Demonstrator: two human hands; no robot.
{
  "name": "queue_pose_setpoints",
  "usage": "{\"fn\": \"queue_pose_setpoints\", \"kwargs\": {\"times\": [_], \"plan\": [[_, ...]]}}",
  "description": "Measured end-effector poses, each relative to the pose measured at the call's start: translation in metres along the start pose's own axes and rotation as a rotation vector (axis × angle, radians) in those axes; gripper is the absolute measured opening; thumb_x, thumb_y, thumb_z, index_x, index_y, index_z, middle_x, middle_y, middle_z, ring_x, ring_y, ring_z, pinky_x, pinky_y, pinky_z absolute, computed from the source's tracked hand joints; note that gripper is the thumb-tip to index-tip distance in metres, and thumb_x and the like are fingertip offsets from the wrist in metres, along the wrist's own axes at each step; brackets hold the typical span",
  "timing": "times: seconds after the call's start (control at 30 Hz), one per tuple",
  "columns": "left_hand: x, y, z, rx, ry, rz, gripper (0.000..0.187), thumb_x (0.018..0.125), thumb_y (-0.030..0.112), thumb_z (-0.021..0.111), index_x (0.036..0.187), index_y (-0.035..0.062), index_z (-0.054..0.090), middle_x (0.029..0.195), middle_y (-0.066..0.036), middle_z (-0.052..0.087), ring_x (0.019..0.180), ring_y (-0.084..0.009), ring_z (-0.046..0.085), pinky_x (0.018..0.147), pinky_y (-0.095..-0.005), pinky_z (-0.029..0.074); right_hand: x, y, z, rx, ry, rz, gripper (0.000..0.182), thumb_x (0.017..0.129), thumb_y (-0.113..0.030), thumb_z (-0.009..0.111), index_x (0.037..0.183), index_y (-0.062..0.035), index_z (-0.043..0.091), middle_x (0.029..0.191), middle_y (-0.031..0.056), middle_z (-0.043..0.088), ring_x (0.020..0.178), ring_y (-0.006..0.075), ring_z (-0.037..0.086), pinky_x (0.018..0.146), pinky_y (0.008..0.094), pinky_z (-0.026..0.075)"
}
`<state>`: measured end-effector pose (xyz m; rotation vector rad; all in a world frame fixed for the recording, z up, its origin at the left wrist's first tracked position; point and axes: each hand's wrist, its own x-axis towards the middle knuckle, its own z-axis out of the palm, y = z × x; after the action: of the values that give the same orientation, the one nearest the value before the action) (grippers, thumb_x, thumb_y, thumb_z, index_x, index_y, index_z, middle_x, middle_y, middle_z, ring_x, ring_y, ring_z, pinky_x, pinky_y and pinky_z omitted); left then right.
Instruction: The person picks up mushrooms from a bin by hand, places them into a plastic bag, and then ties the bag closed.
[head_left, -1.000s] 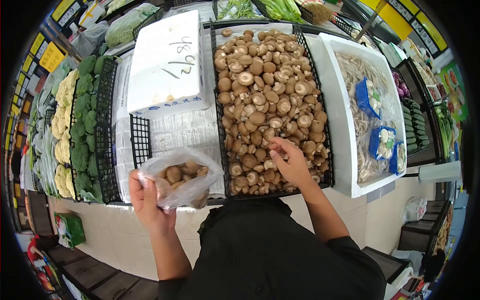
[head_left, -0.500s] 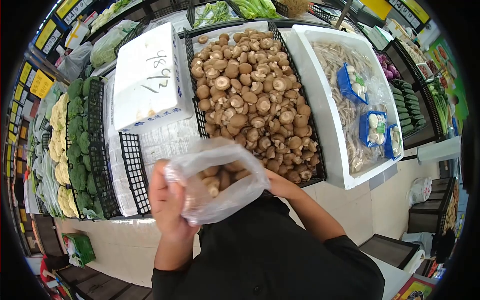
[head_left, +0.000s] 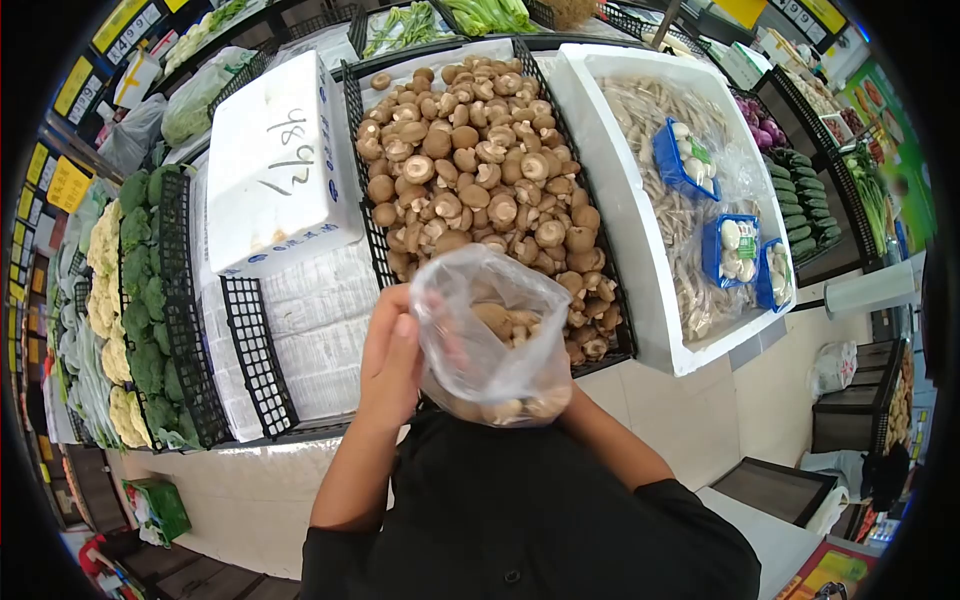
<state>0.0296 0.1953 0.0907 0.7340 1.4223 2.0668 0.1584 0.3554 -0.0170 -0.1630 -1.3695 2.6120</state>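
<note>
A clear plastic bag with brown mushrooms inside hangs in front of my chest, its mouth open toward me. My left hand grips the bag's left side, thumb up. At the bag's right side is my right hand, holding it from behind; the bag covers most of its fingers. Just beyond the bag lies a black crate heaped with loose brown mushrooms.
Left of the crate, a white foam box sits on wrapped packages. Broccoli and cauliflower lie farther left. On the right is a foam tray with bagged pale mushrooms and blue punnets.
The bag has moved right and turned more upright, so its mouth faces up toward me. Both hands moved with it, and the right hand is now more hidden behind the bag.
</note>
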Motion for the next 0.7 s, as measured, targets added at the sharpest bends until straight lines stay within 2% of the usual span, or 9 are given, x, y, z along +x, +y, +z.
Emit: {"fn": "queue_pose_setpoints", "kwargs": {"times": [0.07, 0.1, 0.17, 0.23, 0.37, 0.4, 0.5, 0.6, 0.7], "plan": [[-0.005, -0.027, -0.030, 0.285, 0.022, 0.076, 0.045, 0.107, 0.041, 0.039, 0.129, 0.0020, 0.050, 0.114, -0.007, 0.057, 0.104, -0.0137, 0.054, 0.094, -0.0300, 0.043, -0.002, -0.022, 0.008, -0.330, -0.054, -0.081, 0.073, 0.104, -0.054, 0.037, 0.153, -0.0012, 0.031, 0.149, 0.0192, 0.046, 0.132, 0.0328, 0.052, 0.113, 0.0448, 0.041], [-0.010, -0.042, -0.035, 0.280, 0.000, -0.020, 0.047, 0.107, 0.041, 0.040, 0.131, 0.0010, 0.048, 0.118, -0.008, 0.056, 0.109, -0.0154, 0.053, 0.097, -0.0308, 0.042, -0.001, -0.038, 0.012, -0.618, -0.116, -0.159, 0.072, 0.104, -0.054, 0.037, 0.153, -0.0013, 0.031, 0.150, 0.0182, 0.046, 0.132, 0.0313, 0.052, 0.113, 0.0432, 0.041], [-0.024, -0.070, -0.044, 0.267, -0.043, -0.210, 0.051, 0.107, 0.041, 0.041, 0.136, -0.0009, 0.046, 0.125, -0.011, 0.055, 0.119, -0.0187, 0.051, 0.102, -0.0323, 0.040, -0.011, -0.037, 0.007, -0.701, -0.100, -0.183, 0.075, 0.102, -0.057, 0.038, 0.153, -0.0017, 0.032, 0.150, 0.0168, 0.046, 0.132, 0.0300, 0.052, 0.113, 0.0414, 0.041], [-0.039, -0.089, -0.038, 0.278, -0.157, -0.276, 0.062, 0.105, 0.042, 0.050, 0.145, -0.0027, 0.038, 0.140, -0.016, 0.049, 0.133, -0.0259, 0.044, 0.112, -0.0362, 0.033, -0.029, -0.010, -0.008, -0.327, -0.006, -0.016, 0.081, 0.100, -0.065, 0.036, 0.153, -0.0041, 0.033, 0.149, 0.0172, 0.047, 0.130, 0.0326, 0.053, 0.110, 0.0437, 0.043], [-0.036, -0.106, -0.035, 0.340, -0.065, -0.461, 0.065, 0.103, 0.038, 0.057, 0.147, -0.0045, 0.035, 0.135, -0.018, 0.052, 0.127, -0.0251, 0.050, 0.110, -0.0349, 0.037, -0.041, 0.000, -0.025, 0.528, 0.109, 0.485, 0.079, 0.099, -0.067, 0.036, 0.153, -0.0091, 0.035, 0.136, 0.0249, 0.057, 0.114, 0.0431, 0.064, 0.088, 0.0504, 0.058], [-0.035, -0.109, -0.035, 0.324, -0.045, -0.476, 0.065, 0.103, 0.037, 0.057, 0.147, -0.0048, 0.034, 0.134, -0.019, 0.053, 0.126, -0.0247, 0.051, 0.109, -0.0346, 0.039, -0.036, 0.004, -0.032, 0.478, 0.071, 0.571, 0.086, 0.096, -0.074, 0.028, 0.155, -0.0123, 0.029, 0.137, 0.0279, 0.056, 0.109, 0.0479, 0.066, 0.082, 0.0547, 0.060], [-0.035, -0.106, -0.035, 0.137, -0.008, -0.548, 0.051, 0.106, 0.033, 0.050, 0.143, -0.0017, 0.038, 0.132, -0.015, 0.055, 0.121, -0.0199, 0.053, 0.104, -0.0320, 0.043, -0.038, -0.002, -0.041, 0.151, -0.056, 0.590, 0.085, 0.095, -0.076, 0.032, 0.156, -0.0166, 0.028, 0.128, 0.0231, 0.064, 0.101, 0.0397, 0.071, 0.083, 0.0514, 0.059], [-0.027, -0.086, -0.032, -0.033, -0.009, -0.706, 0.054, 0.106, 0.033, 0.050, 0.145, -0.0018, 0.036, 0.135, -0.015, 0.052, 0.122, -0.0196, 0.053, 0.103, -0.0324, 0.044, -0.029, -0.018, -0.048, -0.082, 0.085, 0.686, 0.070, 0.099, -0.061, 0.045, 0.148, -0.0107, 0.043, 0.120, 0.0200, 0.069, 0.096, 0.0330, 0.072, 0.082, 0.0466, 0.061], [-0.030, -0.097, -0.038, 0.013, -0.019, -0.626, 0.057, 0.106, 0.033, 0.051, 0.147, -0.0019, 0.034, 0.136, -0.014, 0.051, 0.122, -0.0195, 0.053, 0.103, -0.0327, 0.045, -0.030, -0.022, -0.070, -0.266, 0.160, 0.609, 0.056, 0.100, -0.044, 0.054, 0.140, -0.0052, 0.052, 0.121, 0.0169, 0.068, 0.098, 0.0268, 0.071, 0.085, 0.0419, 0.060]]}}
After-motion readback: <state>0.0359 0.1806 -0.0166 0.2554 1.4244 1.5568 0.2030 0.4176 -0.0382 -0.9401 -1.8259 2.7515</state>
